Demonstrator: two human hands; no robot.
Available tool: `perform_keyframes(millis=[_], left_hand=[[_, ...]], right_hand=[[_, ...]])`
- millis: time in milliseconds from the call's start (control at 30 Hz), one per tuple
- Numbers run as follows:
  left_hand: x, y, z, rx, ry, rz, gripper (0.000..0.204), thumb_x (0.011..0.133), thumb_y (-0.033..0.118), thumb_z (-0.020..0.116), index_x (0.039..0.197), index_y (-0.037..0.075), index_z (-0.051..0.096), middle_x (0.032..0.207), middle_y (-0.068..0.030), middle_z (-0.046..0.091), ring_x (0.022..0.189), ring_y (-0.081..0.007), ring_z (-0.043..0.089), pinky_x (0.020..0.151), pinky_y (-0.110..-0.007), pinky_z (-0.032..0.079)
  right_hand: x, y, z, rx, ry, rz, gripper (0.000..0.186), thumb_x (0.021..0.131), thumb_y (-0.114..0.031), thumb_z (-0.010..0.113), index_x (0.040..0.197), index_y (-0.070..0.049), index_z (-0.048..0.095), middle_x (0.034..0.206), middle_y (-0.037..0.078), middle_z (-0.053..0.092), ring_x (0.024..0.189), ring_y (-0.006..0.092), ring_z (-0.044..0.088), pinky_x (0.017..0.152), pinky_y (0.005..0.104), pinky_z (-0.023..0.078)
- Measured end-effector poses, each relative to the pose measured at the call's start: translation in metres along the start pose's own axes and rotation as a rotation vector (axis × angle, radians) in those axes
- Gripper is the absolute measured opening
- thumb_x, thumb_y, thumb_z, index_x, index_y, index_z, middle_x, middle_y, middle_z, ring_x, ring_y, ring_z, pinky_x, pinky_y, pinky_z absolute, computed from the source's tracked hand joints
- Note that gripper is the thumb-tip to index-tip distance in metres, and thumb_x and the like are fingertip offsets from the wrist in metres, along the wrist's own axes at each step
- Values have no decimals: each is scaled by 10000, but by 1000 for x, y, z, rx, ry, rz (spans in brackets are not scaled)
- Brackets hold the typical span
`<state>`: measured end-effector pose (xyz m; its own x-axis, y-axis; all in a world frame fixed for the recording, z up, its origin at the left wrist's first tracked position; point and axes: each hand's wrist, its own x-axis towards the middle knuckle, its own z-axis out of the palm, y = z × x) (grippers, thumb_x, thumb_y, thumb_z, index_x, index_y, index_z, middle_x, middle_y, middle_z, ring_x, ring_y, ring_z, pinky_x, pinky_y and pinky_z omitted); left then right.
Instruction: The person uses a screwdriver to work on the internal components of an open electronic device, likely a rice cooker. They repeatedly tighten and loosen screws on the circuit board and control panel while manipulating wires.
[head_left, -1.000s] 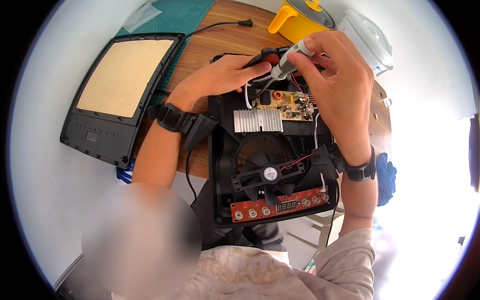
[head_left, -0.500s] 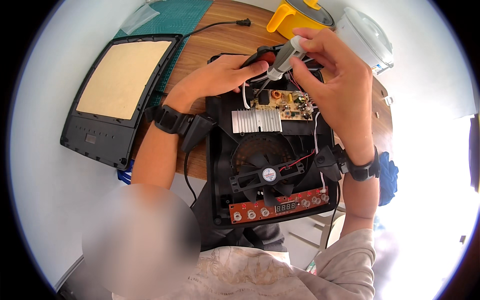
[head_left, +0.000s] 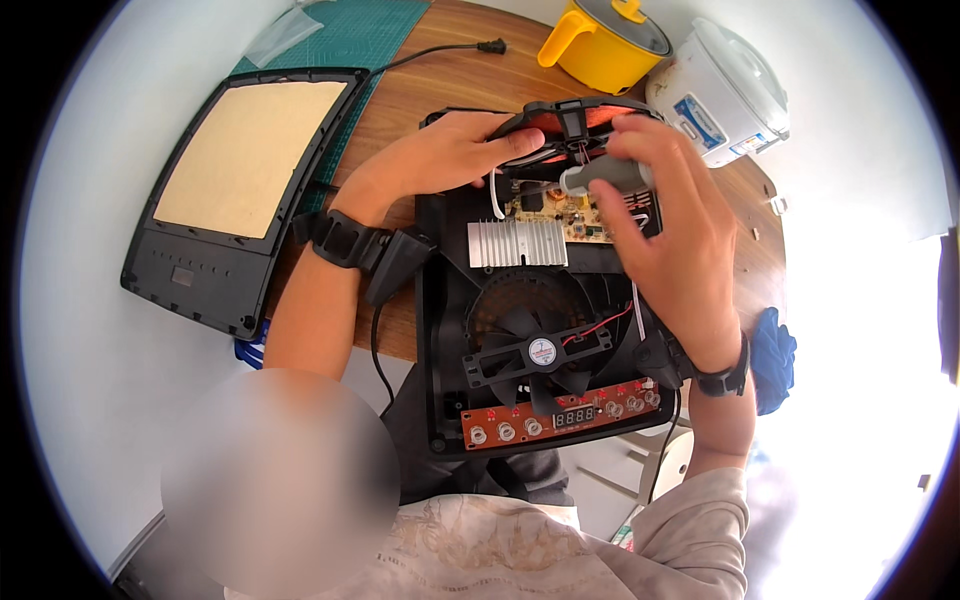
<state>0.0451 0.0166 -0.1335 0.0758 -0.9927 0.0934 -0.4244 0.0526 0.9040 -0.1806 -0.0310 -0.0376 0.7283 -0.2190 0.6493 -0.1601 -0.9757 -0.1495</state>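
An opened black induction cooker base (head_left: 432,340) stands in front of me. My left hand (head_left: 450,152) is closed on the edge of its round coil (head_left: 572,118), which is tilted up at the far end. My right hand (head_left: 688,225) grips a grey-handled screwdriver (head_left: 606,178), lying nearly level above the tan circuit board (head_left: 590,228). The shaft points left and is blurred; I cannot tell what its tip touches. Nearer me are a silver heat sink (head_left: 515,243), a black fan (head_left: 515,322) and a red-brown control board (head_left: 550,427). A white wire (head_left: 497,198) hangs beside my left fingers.
The black cooker top panel (head_left: 210,262) with a beige sheet lies at left, partly on a green cutting mat (head_left: 365,30). A power plug (head_left: 492,46) rests on the wooden table (head_left: 400,92). Behind stand a yellow pot (head_left: 600,55) and a white rice cooker (head_left: 725,95).
The coil has been raised and tilted so its underside shows more. The screwdriver has swung from steep to nearly level, and my right hand has moved lower.
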Motion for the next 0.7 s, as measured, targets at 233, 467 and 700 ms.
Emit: perform_keyframes(millis=[233, 467, 700], left_hand=[[0, 0, -1, 18, -8, 1, 568, 988, 589, 520, 1099, 48, 653, 741, -52, 591, 638, -146, 584, 603, -308, 475], [0, 4, -1, 18, -13, -33, 577, 986, 590, 523, 1075, 35, 652, 736, -60, 582, 634, -148, 581, 598, -311, 473], [0, -1, 0, 15, -7, -26, 616, 970, 623, 525, 1086, 33, 661, 747, -49, 573, 644, -147, 583, 591, -308, 487]], right_hand=[[-9, 0, -8, 66, -221, 228, 264, 852, -42, 732, 1080, -47, 599, 973, 122, 613, 816, 339, 654, 677, 388, 560], [-13, 4, -10, 128, -72, 205, 236, 854, -10, 719, 1050, -31, 590, 942, 124, 594, 787, 306, 656, 672, 358, 564], [-16, 0, -10, 150, -107, 232, 233, 851, 5, 708, 1044, -28, 581, 943, 134, 591, 791, 321, 647, 674, 365, 558]])
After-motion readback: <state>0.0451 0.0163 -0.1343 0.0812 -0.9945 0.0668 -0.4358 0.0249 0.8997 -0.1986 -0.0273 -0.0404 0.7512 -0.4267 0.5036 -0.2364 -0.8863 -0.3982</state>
